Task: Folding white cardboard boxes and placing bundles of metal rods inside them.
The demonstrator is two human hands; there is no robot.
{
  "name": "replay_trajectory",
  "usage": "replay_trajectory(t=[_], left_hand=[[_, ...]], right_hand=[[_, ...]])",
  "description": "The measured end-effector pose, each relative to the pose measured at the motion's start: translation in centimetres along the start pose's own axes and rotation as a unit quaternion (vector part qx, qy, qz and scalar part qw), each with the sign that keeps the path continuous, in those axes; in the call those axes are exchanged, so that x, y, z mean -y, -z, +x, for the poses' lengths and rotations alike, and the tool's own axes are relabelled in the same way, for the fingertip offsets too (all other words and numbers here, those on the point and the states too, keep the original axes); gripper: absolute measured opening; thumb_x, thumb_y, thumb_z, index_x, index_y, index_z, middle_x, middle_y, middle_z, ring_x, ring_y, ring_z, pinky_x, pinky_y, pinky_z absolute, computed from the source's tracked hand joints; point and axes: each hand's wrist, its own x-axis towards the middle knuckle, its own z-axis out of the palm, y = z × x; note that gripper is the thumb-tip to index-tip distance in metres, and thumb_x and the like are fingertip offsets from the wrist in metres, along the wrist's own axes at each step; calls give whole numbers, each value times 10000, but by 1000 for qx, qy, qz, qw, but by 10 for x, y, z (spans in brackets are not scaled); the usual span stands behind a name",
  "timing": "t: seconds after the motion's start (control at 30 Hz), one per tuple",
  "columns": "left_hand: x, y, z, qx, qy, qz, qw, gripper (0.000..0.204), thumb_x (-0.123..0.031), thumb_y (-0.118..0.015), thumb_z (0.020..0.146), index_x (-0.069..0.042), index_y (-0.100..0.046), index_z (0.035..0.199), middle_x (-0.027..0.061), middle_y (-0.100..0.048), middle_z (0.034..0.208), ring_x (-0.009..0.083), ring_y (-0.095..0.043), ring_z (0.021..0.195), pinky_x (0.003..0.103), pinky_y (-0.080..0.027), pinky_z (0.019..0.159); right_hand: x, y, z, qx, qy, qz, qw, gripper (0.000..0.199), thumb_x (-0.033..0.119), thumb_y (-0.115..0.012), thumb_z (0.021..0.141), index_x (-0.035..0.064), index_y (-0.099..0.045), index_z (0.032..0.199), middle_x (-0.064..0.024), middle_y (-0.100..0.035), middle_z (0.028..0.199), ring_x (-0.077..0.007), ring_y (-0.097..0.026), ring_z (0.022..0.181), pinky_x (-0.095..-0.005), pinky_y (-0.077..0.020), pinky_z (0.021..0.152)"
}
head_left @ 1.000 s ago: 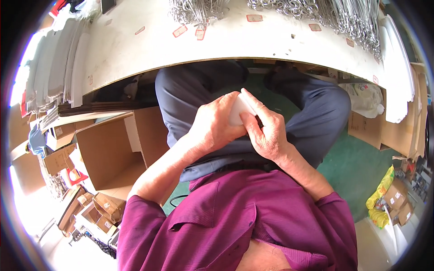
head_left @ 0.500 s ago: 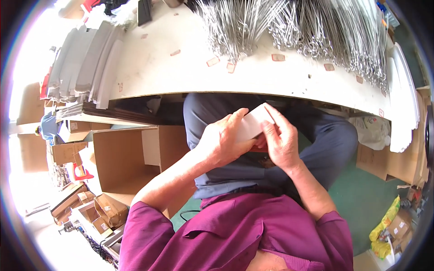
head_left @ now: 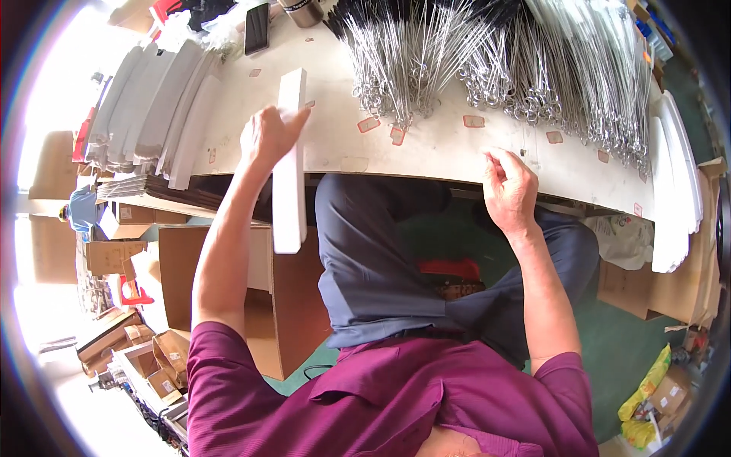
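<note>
My left hand (head_left: 266,137) is raised over the white table (head_left: 426,145) and grips a long narrow white box (head_left: 289,175) near its middle; the box stands almost upright, its lower end hanging past the table edge. My right hand (head_left: 509,186) hovers at the table's front edge with fingers curled loosely and nothing visible in it. A large pile of long metal scissor-like instruments (head_left: 487,68) lies across the table beyond both hands.
Stacks of long white boxes (head_left: 152,107) lie at the table's left and more at the right end (head_left: 674,183). Small red-edged labels (head_left: 474,121) dot the tabletop. An open cardboard box (head_left: 251,297) stands on the floor at my left, with smaller cartons (head_left: 137,350) beyond.
Both hands held a white box together over my lap. They have since parted: the left lifted the box up to the table, the right moved to the table edge.
</note>
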Motion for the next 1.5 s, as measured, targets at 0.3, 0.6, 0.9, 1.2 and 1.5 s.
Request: replay_trajectory(t=[0.3,0.6,0.9,1.2,1.5], left_hand=[[-102,-4,-67,14,-297,-245,923,340,-245,-766,881,-49,-694,1150,155,-704,820,263,-698,730,385,-548,674],[-118,18,-77,-4,-281,-374,884,122,-118,-667,915,-2,-670,876,144,-689,809,250,-684,709,369,-545,665],[-132,55,-102,-49,-249,-378,890,114,-76,-677,887,3,-618,829,165,-663,866,310,-697,770,396,-553,683],[-122,52,-127,-200,-405,-288,844,122,42,-704,777,20,-612,855,214,-671,1054,403,-639,1061,487,-491,951],[-136,23,-166,-171,-399,-333,837,155,28,-745,778,26,-652,902,258,-685,1115,448,-665,1058,477,-543,914]], right_hand=[[5,5,1,-16,-10,-22,1000,84,77,-678,918,18,-693,977,-101,-692,836,-217,-651,631,-328,-522,604],[10,4,5,49,-126,84,987,230,203,-676,968,-23,-690,929,-69,-660,746,-106,-620,631,-292,-511,572],[100,-40,85,228,-333,513,758,537,476,-503,1060,-40,-627,1143,-92,-682,882,-144,-663,735,-268,-547,633],[110,-65,106,265,-302,645,650,302,188,-473,1073,-87,-560,1166,-192,-684,1033,-244,-682,928,-360,-553,868],[111,-12,85,162,-302,574,744,302,212,-477,1076,-38,-627,1153,-110,-697,869,-174,-673,775,-304,-559,746]])
